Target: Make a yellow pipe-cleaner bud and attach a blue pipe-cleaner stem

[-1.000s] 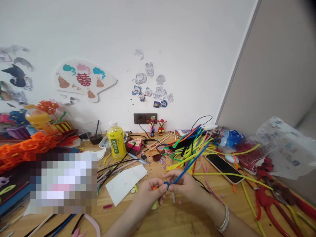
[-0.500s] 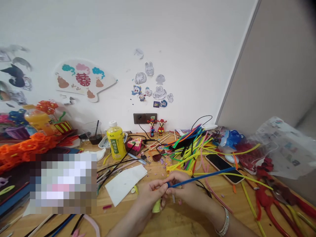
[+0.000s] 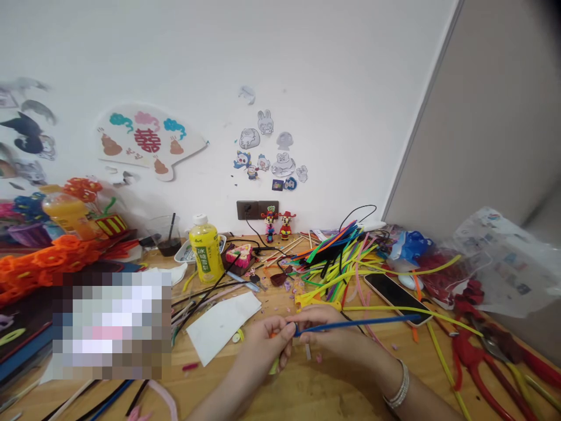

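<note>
Head view, nearest first: a strip of bare light wood tabletop (image 3: 307, 392) lies open below both hands, leaving room to move toward the near edge. The left hand (image 3: 263, 345) curls its fingers (image 3: 280, 332) around a small orange piece (image 3: 274, 334), mostly hidden, with one pale green bit (image 3: 274, 367) showing beneath. The right hand (image 3: 331, 333) presses thumb and forefinger together, pinching one blue pipe cleaner (image 3: 355, 324) close to the left fingertips. That straight stem runs out to the right, its tip ending just at the corner of one black smartphone (image 3: 394, 298). Stacked silver bangles (image 3: 397, 386) circle the right wrist. One white paper sheet (image 3: 221, 318) lies just left of the hands. Farther off sit a heap of many multicoloured pipe cleaners (image 3: 333, 272), one yellow plastic bottle (image 3: 205, 248) and two small painted figurines (image 3: 270, 225) against the white wall (image 3: 307, 70).
</note>
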Tool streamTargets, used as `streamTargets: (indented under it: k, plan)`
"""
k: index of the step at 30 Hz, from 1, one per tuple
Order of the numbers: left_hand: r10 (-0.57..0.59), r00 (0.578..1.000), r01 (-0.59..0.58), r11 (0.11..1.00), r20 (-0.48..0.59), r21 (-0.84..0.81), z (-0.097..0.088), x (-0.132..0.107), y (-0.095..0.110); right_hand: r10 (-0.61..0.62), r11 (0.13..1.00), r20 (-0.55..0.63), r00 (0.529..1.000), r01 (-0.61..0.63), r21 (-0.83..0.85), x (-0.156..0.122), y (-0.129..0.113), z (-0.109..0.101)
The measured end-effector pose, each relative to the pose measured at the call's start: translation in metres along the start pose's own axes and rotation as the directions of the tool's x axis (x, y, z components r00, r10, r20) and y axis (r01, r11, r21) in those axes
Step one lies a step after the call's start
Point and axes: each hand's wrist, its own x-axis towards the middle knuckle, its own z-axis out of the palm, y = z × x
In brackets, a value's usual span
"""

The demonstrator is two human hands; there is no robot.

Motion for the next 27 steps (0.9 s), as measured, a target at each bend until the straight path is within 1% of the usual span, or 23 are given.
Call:
streamTargets:
  k: [2,5,10,13,15,18,20,23,27]
  plan:
    - [-0.003,1.000,0.003,1.000,0.005,0.019,0.001,-0.001,0.000,0.011,1.000,-0.033,0.999,-0.012,-0.018,-0.001,0.002,0.000]
    - [-0.014,1.000,0.014,0.999,0.024,0.029,0.002,-0.002,0.000,0.011,1.000,-0.122,0.992,-0.010,0.012,-0.001,0.006,0.004]
    - [-0.064,0.983,0.080,0.993,0.171,-0.089,-0.002,0.000,-0.004,0.059,0.990,-0.173,0.983,-0.036,0.134,0.000,0.017,0.012]
    - [-0.061,0.978,0.086,0.989,0.198,-0.124,-0.004,0.000,-0.006,0.080,0.981,-0.228,0.970,-0.037,0.190,0.001,0.021,0.017]
    - [-0.059,0.976,0.090,0.986,0.209,-0.141,-0.004,0.000,-0.006,0.103,0.966,-0.256,0.961,-0.035,0.256,0.002,0.019,0.020]
    - [-0.060,0.974,0.096,0.982,0.218,-0.160,-0.004,0.000,-0.005,0.132,0.939,-0.274,0.953,-0.031,0.342,0.003,0.014,0.025]
    - [-0.059,0.975,0.097,0.980,0.214,-0.172,-0.003,-0.001,-0.004,0.138,0.937,-0.288,0.948,-0.031,0.347,0.003,0.012,0.025]
    - [-0.045,0.983,0.080,0.978,0.179,-0.193,0.000,-0.002,-0.003,0.152,0.955,-0.322,0.935,-0.054,0.293,0.003,0.015,0.024]
    - [-0.029,0.994,0.049,0.981,0.105,-0.186,0.005,-0.004,0.000,0.122,0.977,-0.361,0.925,-0.047,0.208,0.004,0.021,0.021]
